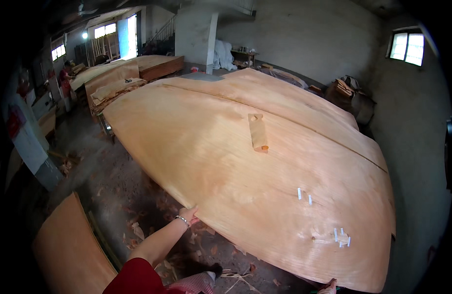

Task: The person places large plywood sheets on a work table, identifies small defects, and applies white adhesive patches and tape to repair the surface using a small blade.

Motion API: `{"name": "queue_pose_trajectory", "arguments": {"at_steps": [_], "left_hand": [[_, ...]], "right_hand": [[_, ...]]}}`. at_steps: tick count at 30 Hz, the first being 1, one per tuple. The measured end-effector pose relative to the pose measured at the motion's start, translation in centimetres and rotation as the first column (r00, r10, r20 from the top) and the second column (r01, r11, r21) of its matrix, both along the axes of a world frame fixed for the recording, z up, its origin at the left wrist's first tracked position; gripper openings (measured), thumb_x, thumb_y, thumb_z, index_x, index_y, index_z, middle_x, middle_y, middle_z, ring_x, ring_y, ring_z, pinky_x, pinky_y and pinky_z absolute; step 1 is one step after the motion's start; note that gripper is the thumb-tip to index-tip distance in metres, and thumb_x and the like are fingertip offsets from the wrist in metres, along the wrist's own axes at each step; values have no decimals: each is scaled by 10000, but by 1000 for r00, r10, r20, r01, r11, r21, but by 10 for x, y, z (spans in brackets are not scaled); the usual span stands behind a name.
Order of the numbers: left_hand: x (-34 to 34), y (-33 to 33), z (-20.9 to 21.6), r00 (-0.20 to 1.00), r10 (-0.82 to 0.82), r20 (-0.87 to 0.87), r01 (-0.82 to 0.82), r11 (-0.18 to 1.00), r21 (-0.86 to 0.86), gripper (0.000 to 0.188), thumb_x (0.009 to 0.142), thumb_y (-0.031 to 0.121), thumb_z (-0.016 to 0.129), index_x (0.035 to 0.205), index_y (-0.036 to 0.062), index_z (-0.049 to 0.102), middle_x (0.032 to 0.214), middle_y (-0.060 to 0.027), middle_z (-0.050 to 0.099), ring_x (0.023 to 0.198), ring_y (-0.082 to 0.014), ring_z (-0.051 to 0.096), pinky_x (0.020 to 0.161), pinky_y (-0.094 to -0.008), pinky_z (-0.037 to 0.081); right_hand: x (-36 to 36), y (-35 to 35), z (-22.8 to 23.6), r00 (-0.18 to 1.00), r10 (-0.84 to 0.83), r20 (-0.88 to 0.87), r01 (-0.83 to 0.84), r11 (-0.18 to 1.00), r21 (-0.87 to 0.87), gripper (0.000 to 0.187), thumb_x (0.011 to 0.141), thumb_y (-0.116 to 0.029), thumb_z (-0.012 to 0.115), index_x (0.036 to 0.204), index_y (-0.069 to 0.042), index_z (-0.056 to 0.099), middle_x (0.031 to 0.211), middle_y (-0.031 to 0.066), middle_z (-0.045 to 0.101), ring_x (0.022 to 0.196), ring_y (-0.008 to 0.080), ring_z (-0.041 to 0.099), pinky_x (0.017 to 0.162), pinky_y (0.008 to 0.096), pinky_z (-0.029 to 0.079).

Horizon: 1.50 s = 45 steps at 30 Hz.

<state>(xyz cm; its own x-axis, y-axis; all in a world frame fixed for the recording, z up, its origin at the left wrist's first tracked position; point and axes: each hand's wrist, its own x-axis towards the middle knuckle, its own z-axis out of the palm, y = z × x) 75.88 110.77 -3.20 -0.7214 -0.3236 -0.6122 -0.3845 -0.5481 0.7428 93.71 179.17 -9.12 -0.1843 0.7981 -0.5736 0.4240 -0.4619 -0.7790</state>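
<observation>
A broad, pale-brown wood veneer sheet (211, 161) lies before me on a large work surface. My left hand (189, 214) is closed on its near edge, thumb on top, the other fingers mostly hidden beneath. Farther right along the same edge, my right hand (329, 285) pinches the sheet; only part of it shows at the bottom of the view. On the sheet lies a narrow veneer strip (258, 133) with a small orange-brown piece at its end. Short white tape strips (335, 235) are stuck around a patch near the right end, with two more (299, 193) farther left.
A long seam (284, 117) crosses the far part of the surface. Veneer scraps (137, 230) litter the floor. Another wood sheet (71, 245) stands at lower left. Stacked sheets (159, 67) and a person (65, 81) are at the far left; a grey wall (309, 44) stands behind.
</observation>
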Motion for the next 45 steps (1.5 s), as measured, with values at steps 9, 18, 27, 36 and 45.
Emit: {"name": "queue_pose_trajectory", "arguments": {"at_steps": [9, 18, 27, 36, 45], "left_hand": [[18, -35, 27, 999, -25, -44, 26, 999, 28, 281, 797, 180, 613, 1042, 85, 515, 978, -71, 590, 884, -210, 593, 749, -374, 493], [183, -27, 12, 976, -199, 86, 180, 964, 195, 373, 852, 292, 526, 1100, 14, 501, 921, -101, 606, 757, -209, 610, 645, -309, 507], [115, -159, 161, 279, -855, -436, 901, 390, -189, 482, 852, 124, 509, 1294, 26, 342, 1345, -101, 327, 1238, -199, 296, 1014, -336, 250], [-9, -207, 322, -486, -512, -708, 363, 619, -697, 468, 866, 189, 486, 1285, 40, 341, 1362, -174, 275, 1274, -271, 242, 1037, -333, 194], [-224, -296, 112, 451, -870, 200, 157, -143, -977, 631, 849, 357, 456, 1293, -45, 260, 1384, -245, 146, 1307, -340, 96, 1063, -387, 115]], "right_hand": [[32, -90, 76, 924, -26, -382, 73, 991, 109, 438, 777, -420, 542, 1000, -44, 522, 747, 68, 490, 578, 203, 460, 448, 331, 377], [91, -185, 115, 992, 40, -121, -26, 993, 117, 590, 793, -454, 501, 1206, -39, 422, 919, 116, 568, 717, 252, 544, 601, 386, 448], [-8, -306, 172, 951, 309, 13, -301, 915, 271, 562, 798, -415, 508, 1220, -54, 421, 973, 127, 583, 771, 266, 569, 686, 395, 457], [-179, -406, 163, 815, 544, 201, -559, 645, 520, 256, 828, -255, 521, 693, -43, 569, 500, 20, 499, 324, 123, 425, 297, 273, 342], [-340, -439, 186, 730, 554, 401, -615, 275, 739, 336, 770, -262, 583, 927, 34, 574, 722, 107, 585, 661, 181, 587, 585, 341, 464]]}}
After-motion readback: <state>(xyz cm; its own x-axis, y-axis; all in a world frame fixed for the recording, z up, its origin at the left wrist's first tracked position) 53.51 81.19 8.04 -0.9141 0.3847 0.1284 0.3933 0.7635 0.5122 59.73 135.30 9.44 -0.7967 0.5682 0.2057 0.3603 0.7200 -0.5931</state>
